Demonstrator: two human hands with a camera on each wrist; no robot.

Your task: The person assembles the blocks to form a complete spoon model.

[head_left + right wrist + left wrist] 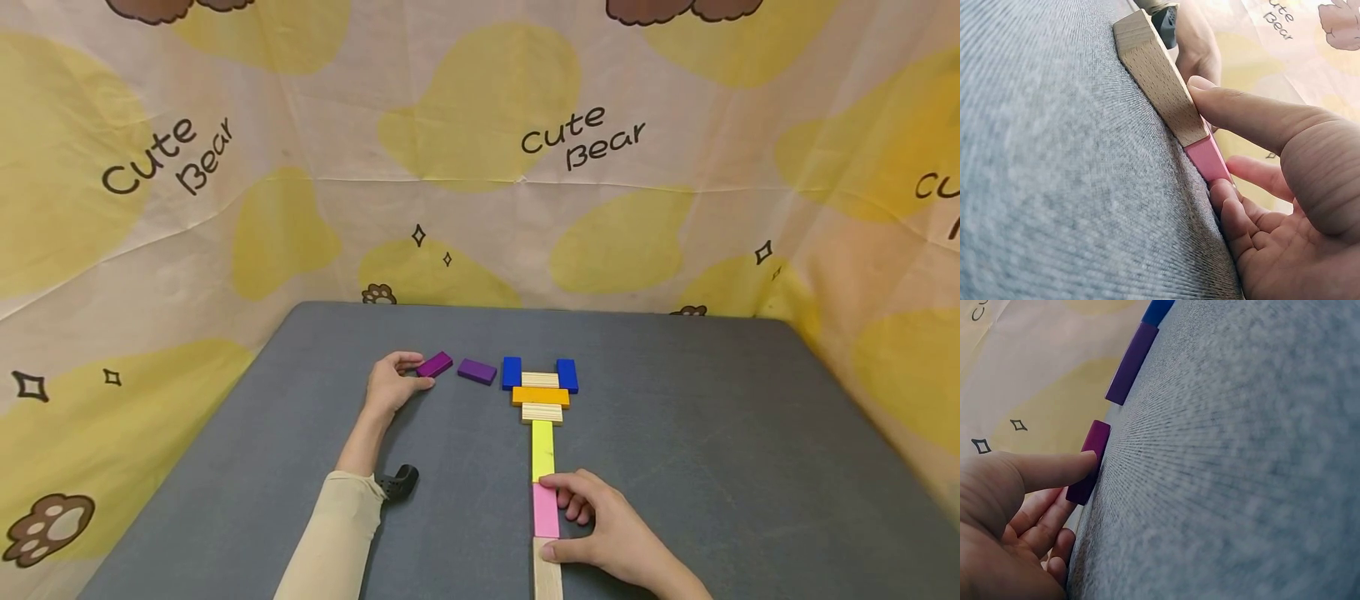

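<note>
My left hand (390,385) pinches a reddish-purple block (435,365) between thumb and fingers; in the left wrist view the thumb presses against this purple block (1089,464). A second, darker purple block (477,372) lies just to its right, apart from it. My right hand (607,527) rests along a column of blocks laid end to end. Its thumb touches a plain wooden block (548,575), and its index fingertip lies where a pink block (546,511) meets a yellow block (542,450). In the right wrist view the other fingers are bent beside the pink block (1207,160).
Beyond the yellow block lie a ridged wooden piece (542,413), an orange block (541,397) and another ridged piece (540,380). Two blue blocks (512,373) flank the far one. A printed cloth (480,108) surrounds the grey table (720,417). The left wrist wears a black band (399,483).
</note>
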